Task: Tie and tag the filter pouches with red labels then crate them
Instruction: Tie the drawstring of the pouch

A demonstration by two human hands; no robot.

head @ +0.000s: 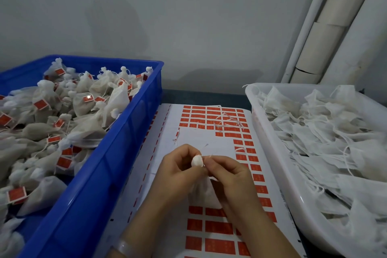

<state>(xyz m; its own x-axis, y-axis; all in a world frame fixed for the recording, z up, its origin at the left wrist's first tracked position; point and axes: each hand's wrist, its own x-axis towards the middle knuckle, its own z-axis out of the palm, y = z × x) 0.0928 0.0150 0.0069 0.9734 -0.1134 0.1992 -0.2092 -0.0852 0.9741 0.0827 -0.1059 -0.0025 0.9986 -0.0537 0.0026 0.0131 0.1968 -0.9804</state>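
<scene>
A white filter pouch (202, 191) hangs between my two hands over the label sheet (201, 138), its gathered top a small white ball. My left hand (178, 172) grips the pouch neck just under that ball. My right hand (227, 174) pinches the thin drawstring beside the ball, with the string's end sticking up. The sheet of red labels lies flat under my hands, with part of its labels peeled away. Most of the pouch body is hidden behind my fingers.
A blue crate (117, 153) on the left holds several tied pouches with red tags. A white tray (278, 163) on the right is full of untied pouches. Loose string scraps (229, 121) lie on the sheet. A grey wall and pipes stand behind.
</scene>
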